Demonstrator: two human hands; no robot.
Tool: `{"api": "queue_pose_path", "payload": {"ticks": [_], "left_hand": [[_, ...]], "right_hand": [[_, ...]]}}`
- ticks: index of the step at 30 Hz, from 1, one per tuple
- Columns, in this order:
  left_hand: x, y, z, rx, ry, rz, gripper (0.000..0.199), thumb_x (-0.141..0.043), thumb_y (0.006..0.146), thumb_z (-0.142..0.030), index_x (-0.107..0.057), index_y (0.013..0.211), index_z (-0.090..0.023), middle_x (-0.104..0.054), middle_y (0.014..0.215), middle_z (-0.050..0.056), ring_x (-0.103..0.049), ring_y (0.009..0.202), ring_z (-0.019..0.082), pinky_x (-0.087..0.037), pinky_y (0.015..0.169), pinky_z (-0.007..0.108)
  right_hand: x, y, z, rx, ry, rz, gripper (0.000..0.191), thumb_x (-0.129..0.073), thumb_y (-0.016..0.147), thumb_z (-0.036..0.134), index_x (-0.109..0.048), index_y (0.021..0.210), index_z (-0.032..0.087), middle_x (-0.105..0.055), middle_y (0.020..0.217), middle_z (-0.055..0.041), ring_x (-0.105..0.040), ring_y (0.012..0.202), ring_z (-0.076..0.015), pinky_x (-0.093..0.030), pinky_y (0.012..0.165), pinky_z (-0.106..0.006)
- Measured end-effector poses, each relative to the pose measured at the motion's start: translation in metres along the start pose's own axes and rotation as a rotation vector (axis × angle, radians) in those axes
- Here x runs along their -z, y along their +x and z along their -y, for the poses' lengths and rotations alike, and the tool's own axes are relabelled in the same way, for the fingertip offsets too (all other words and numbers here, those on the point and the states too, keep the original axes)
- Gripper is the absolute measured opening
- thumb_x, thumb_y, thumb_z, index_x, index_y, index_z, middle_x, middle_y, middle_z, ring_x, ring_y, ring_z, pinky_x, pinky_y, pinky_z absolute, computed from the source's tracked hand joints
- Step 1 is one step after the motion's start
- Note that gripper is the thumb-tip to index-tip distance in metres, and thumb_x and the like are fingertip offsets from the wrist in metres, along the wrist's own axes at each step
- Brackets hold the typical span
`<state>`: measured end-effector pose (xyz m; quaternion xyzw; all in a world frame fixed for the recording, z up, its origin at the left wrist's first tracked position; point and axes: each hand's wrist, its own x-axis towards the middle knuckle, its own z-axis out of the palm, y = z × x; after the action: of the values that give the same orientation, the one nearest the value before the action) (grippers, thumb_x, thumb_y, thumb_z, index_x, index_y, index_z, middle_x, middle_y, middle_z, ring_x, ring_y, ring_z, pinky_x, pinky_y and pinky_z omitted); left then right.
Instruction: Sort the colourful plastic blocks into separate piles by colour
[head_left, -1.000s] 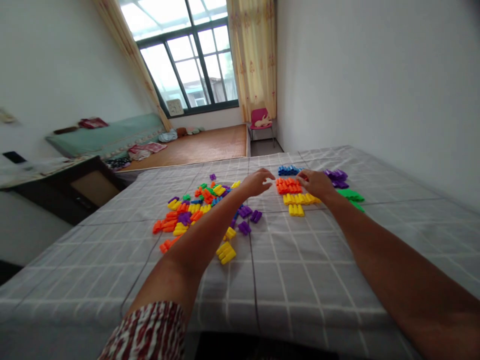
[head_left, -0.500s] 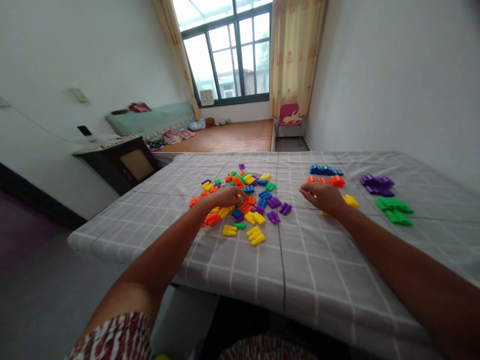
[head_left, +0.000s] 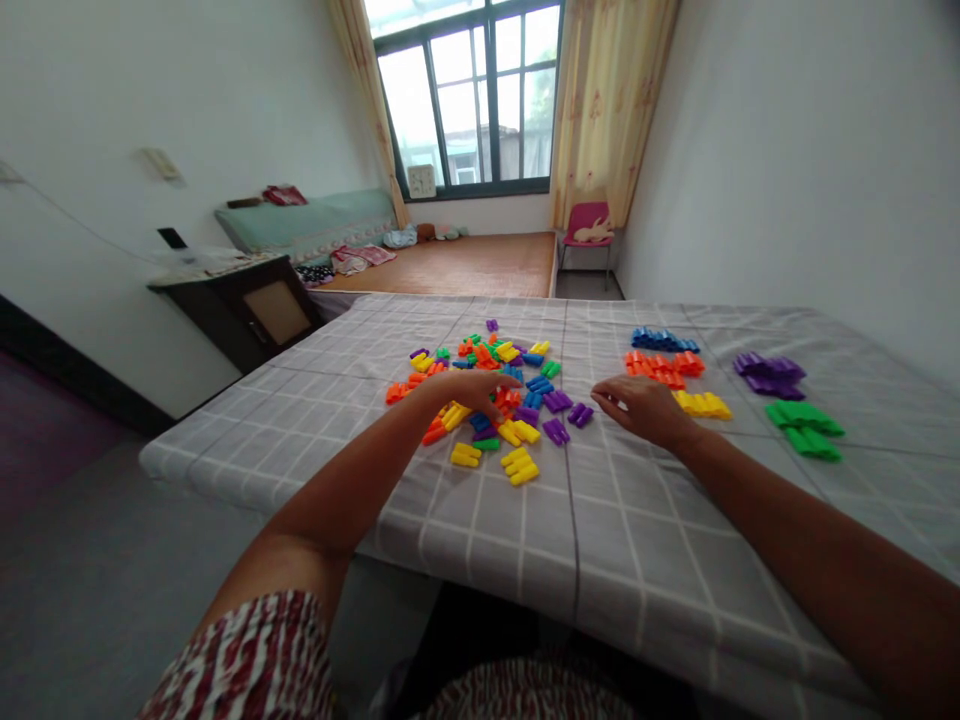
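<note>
At far left, grey floor (head_left: 75,570) runs below a pale wall (head_left: 67,80). A dark cabinet (head_left: 229,305) stands beyond it, a slim black object (head_left: 172,238) upright on its cluttered top. Next to it, a pale green cover (head_left: 307,235) lies over the head of a bed (head_left: 480,265) topped with a brown mat; crumpled cloths (head_left: 364,259) lie near that end. Behind the bed, a square clock (head_left: 421,181) leans at a dark-framed window (head_left: 469,110), with patterned yellow curtains (head_left: 607,110) at both sides.

In front, the surface (head_left: 480,520) wears a grey cloth checked with pale lines, hanging over the near edge. On its left half lies a loose heap of plastic pieces (head_left: 517,432) in orange, yellow, green, blue and purple. The left hand (head_left: 477,388) is over the heap, thumb and fingers apart around orange pieces.

Farther right, a pink chair (head_left: 589,222) bears a plush toy (head_left: 592,232). The right hand (head_left: 641,405) is low over the surface, fingertips close together; whether they pinch anything I cannot tell. Just beyond it lie a blue row (head_left: 664,341), an orange group (head_left: 664,368) and a yellow row (head_left: 703,405). Rightmost are a purple group (head_left: 769,376) and a green group (head_left: 806,428).
</note>
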<state>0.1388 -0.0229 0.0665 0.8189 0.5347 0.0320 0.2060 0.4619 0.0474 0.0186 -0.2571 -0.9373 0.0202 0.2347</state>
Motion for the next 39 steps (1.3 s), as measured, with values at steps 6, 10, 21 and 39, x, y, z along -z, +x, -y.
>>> {"api": "queue_pose_path", "payload": {"ticks": [6, 10, 21, 39], "left_hand": [[-0.009, 0.021, 0.001, -0.023, 0.004, -0.081, 0.061, -0.073, 0.064, -0.016, -0.062, 0.124, -0.021, -0.068, 0.117, 0.004, -0.064, 0.101, 0.020, -0.050, 0.086, 0.025], [-0.009, 0.041, 0.001, 0.073, -0.071, -0.384, 0.050, -0.071, 0.064, -0.013, -0.067, 0.114, -0.017, -0.068, 0.112, 0.006, -0.061, 0.105, 0.024, -0.048, 0.094, 0.034], [-0.046, 0.103, -0.047, 0.082, -0.972, -0.786, 0.053, -0.077, 0.066, -0.025, -0.062, 0.116, -0.015, -0.062, 0.082, 0.000, -0.057, 0.064, 0.009, -0.048, 0.060, 0.021], [-0.045, 0.088, -0.043, 0.060, -1.014, -0.797, 0.049, -0.079, 0.060, -0.024, -0.065, 0.106, -0.014, -0.062, 0.085, 0.002, -0.058, 0.071, 0.012, -0.050, 0.065, 0.025]], "right_hand": [[0.001, 0.003, 0.005, 0.040, -0.002, 0.023, 0.029, -0.044, 0.095, 0.036, -0.068, 0.093, 0.020, -0.072, 0.091, -0.0083, -0.064, 0.081, -0.0197, -0.044, 0.079, -0.032], [-0.001, 0.003, 0.005, 0.028, 0.005, 0.017, 0.027, -0.044, 0.095, 0.034, -0.067, 0.095, 0.020, -0.072, 0.092, -0.0077, -0.064, 0.081, -0.0190, -0.045, 0.078, -0.030], [-0.024, 0.012, 0.004, -0.356, 0.660, -0.066, 0.030, -0.060, 0.086, 0.039, -0.051, 0.108, 0.020, -0.071, 0.096, -0.0067, -0.067, 0.071, -0.0151, -0.051, 0.064, -0.027], [-0.029, 0.016, 0.005, -0.425, 0.819, -0.081, 0.036, -0.070, 0.072, 0.049, -0.050, 0.082, 0.021, -0.063, 0.072, 0.0009, -0.061, 0.064, -0.0143, -0.047, 0.059, -0.026]]}}
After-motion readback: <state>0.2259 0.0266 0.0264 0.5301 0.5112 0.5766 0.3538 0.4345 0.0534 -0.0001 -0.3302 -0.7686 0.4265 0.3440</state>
